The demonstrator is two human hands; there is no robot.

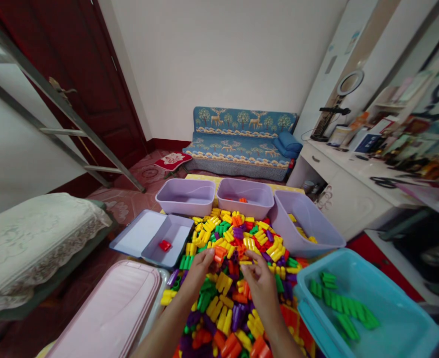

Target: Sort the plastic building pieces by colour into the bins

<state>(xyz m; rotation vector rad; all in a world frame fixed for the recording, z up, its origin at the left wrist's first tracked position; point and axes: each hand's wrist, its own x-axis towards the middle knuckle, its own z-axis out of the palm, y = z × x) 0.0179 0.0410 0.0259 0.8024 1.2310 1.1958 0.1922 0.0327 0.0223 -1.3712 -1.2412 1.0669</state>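
Note:
My left hand (203,264) is closed on an orange toy block (219,253), a plastic piece of joined tubes, just above a large pile of similar blocks (223,283) in yellow, green, purple, red and orange. To its right, my right hand (257,274) reaches over the pile with thumb and forefinger apart. Nothing is plainly held in it, and its fingertips are close to yellow and orange pieces. Some of the pile is hidden beneath both hands and forearms.
Several bins surround the pile: a turquoise bin (398,288) with green blocks, a lilac bin (327,236) with yellow ones, another lilac bin (228,201) with orange, a third (185,205), and a blue-grey box (182,243) with red. A pink lid (115,308) lies at left.

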